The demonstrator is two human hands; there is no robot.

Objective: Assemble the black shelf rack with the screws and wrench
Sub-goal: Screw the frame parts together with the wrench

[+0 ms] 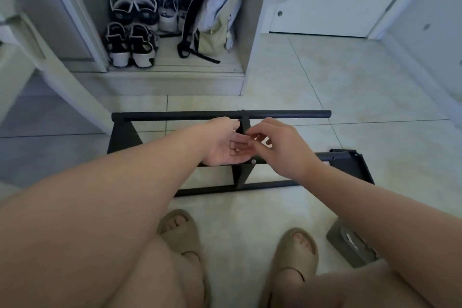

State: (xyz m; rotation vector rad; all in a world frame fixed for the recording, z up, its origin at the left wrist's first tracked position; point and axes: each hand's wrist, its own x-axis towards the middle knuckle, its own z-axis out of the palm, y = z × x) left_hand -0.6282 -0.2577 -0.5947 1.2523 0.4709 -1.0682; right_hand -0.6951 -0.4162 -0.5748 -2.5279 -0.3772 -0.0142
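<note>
While arms reach over the black rack (175,115), left hand (221,147) palm-up and relaxed, right hand (282,145) curled beside it, grasp unclear.

The rack (220,115) lies on the floor (337,97), its bars crossing the space ahead of the slippers (180,232). Tile shows between the bars, so a hand could reach down through the gaps left and right. The middle is crowded: the left hand (222,150) and right hand (282,147) meet over the centre strut (241,175), where a screw (253,161) juts out. Right of the rack, open tile runs to the door (325,7). A grey box (350,245) lies near the right slipper. Beyond the rack, the closet step (175,82) and a white frame (62,77) at left block the way.
</note>
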